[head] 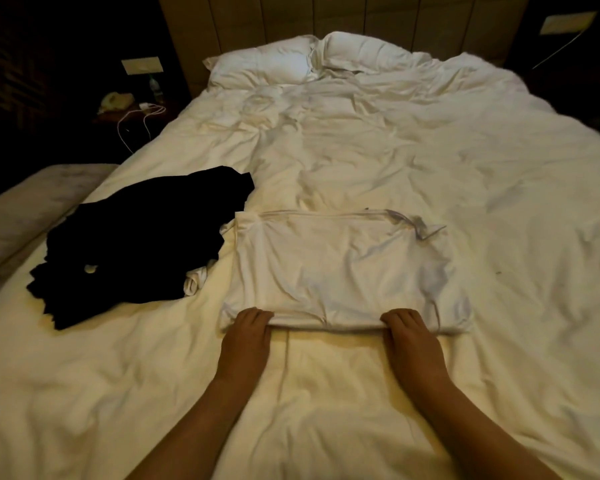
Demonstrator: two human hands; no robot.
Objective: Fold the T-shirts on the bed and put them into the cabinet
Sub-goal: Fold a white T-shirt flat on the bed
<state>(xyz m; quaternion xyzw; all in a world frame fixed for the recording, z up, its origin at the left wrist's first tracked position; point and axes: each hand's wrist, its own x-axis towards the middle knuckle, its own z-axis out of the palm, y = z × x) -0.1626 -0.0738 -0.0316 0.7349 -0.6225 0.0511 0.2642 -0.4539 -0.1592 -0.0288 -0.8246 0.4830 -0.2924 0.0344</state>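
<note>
From the head camera, looking down the bed (378,150): a white T-shirt (340,268) lies partly folded into a rough rectangle on the cream duvet, near the foot end and a bit right of the middle. Both hands are on its near edge. The left hand (252,329) grips the near-left corner, fingers pressed together and curled over the fold, fingertips tucked into the cloth. The right hand (407,329) does the same toward the near-right end, fingers side by side and curled round the edge. Can't see either thumb, so no idea where those sit.

Just left of the shirt, touching its far-left corner, there's a crumpled heap of black clothes (136,244) with a bit of white fabric (196,280) poking out underneath. Two pillows (312,60) sit by the headboard, and a white cable (141,121) trails off the dim nightstand on the left.
</note>
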